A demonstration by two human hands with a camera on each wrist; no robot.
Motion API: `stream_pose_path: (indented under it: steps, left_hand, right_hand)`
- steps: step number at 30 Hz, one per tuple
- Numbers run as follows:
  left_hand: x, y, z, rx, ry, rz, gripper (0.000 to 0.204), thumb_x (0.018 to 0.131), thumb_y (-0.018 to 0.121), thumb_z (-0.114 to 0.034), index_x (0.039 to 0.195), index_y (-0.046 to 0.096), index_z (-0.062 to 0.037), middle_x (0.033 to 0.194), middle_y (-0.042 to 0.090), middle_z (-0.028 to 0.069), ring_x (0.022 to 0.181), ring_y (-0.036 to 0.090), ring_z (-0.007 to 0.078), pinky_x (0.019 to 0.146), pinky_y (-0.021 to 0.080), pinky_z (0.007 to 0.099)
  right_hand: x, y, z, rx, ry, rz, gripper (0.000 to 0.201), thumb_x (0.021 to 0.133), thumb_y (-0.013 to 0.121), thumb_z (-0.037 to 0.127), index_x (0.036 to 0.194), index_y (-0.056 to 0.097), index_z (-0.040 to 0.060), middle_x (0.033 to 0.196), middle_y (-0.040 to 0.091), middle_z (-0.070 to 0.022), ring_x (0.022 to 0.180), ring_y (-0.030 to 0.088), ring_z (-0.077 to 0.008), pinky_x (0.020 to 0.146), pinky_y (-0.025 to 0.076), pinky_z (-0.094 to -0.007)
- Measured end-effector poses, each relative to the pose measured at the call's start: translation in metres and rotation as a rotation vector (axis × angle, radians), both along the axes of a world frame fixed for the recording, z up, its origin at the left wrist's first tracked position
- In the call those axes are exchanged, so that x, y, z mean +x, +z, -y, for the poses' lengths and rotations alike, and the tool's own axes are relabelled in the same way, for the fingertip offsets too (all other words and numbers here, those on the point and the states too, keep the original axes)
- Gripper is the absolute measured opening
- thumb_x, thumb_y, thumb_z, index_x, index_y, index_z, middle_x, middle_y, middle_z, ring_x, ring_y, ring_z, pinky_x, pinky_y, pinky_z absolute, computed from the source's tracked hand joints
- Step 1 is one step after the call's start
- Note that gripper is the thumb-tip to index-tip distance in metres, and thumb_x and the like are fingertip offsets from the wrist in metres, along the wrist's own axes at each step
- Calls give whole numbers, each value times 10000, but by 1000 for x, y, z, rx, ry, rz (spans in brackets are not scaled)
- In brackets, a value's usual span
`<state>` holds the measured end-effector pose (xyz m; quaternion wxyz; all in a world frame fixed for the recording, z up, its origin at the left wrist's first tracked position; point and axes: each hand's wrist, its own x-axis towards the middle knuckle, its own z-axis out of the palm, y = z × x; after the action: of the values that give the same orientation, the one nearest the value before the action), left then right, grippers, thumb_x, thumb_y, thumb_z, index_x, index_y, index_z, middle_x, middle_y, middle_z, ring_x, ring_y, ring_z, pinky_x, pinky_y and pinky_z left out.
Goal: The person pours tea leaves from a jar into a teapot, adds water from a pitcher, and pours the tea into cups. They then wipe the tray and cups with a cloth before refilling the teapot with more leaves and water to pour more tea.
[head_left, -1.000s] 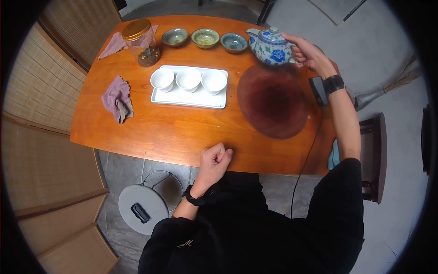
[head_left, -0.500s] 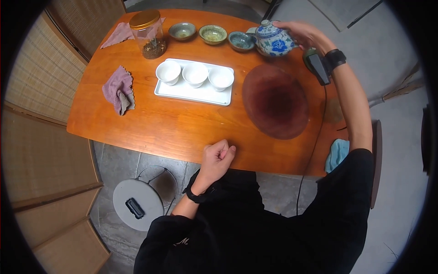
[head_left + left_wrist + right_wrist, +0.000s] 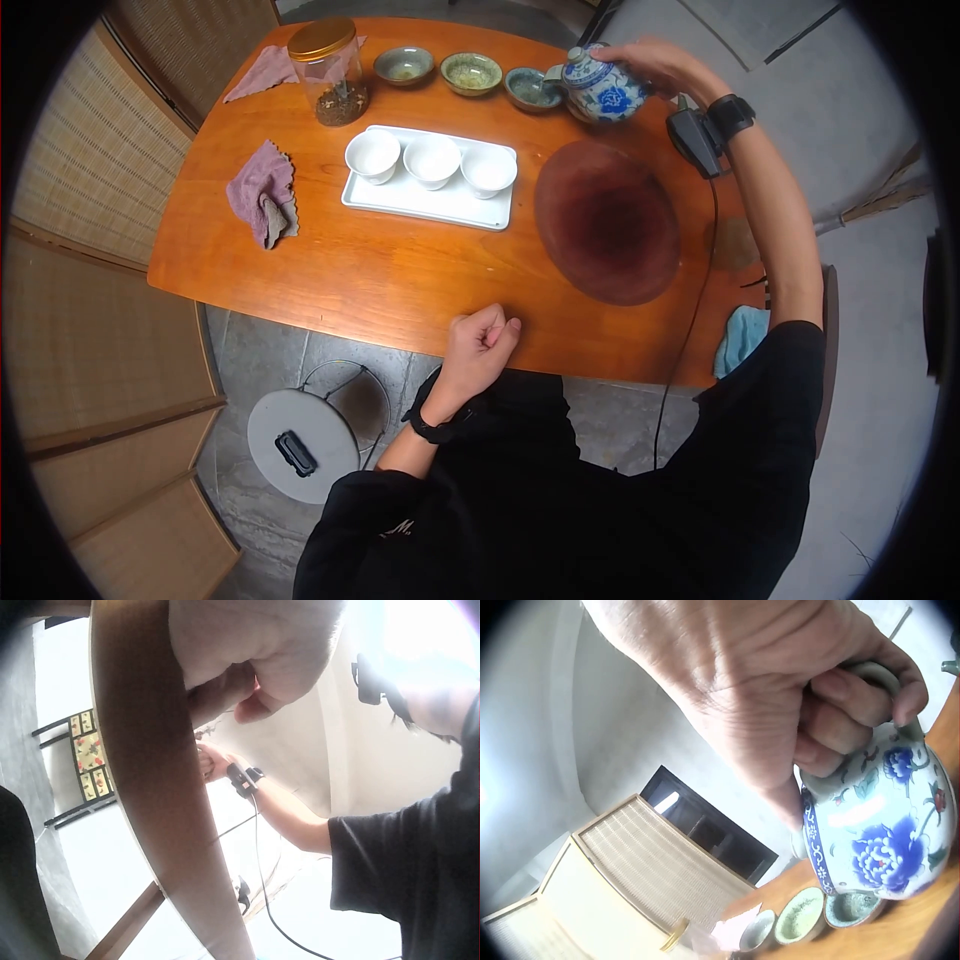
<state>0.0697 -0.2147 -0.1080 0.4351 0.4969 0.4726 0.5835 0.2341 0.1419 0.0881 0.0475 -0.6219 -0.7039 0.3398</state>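
My right hand [image 3: 668, 68] grips the handle of a blue-and-white floral teapot [image 3: 606, 96], its thumb stretched to the lid. In the right wrist view, curled fingers of this hand [image 3: 780, 697] loop through the handle of the teapot [image 3: 889, 847]. The pot tilts left, spout over the near rim of a teal bowl [image 3: 533, 88]; whether liquid flows cannot be told. Green [image 3: 471, 74] and grey [image 3: 404, 65] bowls stand left of it. My left hand [image 3: 480, 350], curled with nothing in it, rests at the table's front edge; the left wrist view shows this hand [image 3: 259, 652] close up.
Three white cups [image 3: 432, 162] stand on a white tray [image 3: 420, 212] mid-table. A gold-lidded jar [image 3: 340, 100] and pink cloths [image 3: 262, 190] lie left. Right are a dark red round mat [image 3: 608, 222], a cable [image 3: 690, 330] and a blue cloth [image 3: 741, 342].
The teapot has moved left and down toward the teal bowl and tilted, with my right hand on its handle. My left hand keeps its curled pose; the head view has shifted slightly.
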Motion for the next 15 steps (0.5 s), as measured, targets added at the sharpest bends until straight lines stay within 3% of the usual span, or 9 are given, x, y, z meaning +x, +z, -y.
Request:
stream_pose_path:
  steps: [2,8,15]
  left_hand:
    - [0,0,0,9,-1,-7,395,883,621,-62,607,338,-45,521,268,18,489,270,93,442,247,281]
    - [0,-1,0,-5,-8,4,394,884,618,-61,606,339,-45,519,272,19,485,276,92,440,246,283]
    - [0,-2,0,-6,-8,18,397,883,621,-63,602,341,-46,508,275,15,479,281,87,436,246,280]
  right_hand:
    - [-1,0,2,12,8,-21,570,839,671,486,1068,656,-35,901,690,-118,818,655,-228,754,507,-377]
    - [-3,2,4,55,-1,16,568,828,682,487,1049,662,-36,910,688,-124,843,665,-234,753,529,-356]
    - [-6,5,-2,132,65,129,599,803,695,504,1021,664,-54,807,649,-89,683,603,-169,562,479,-310]
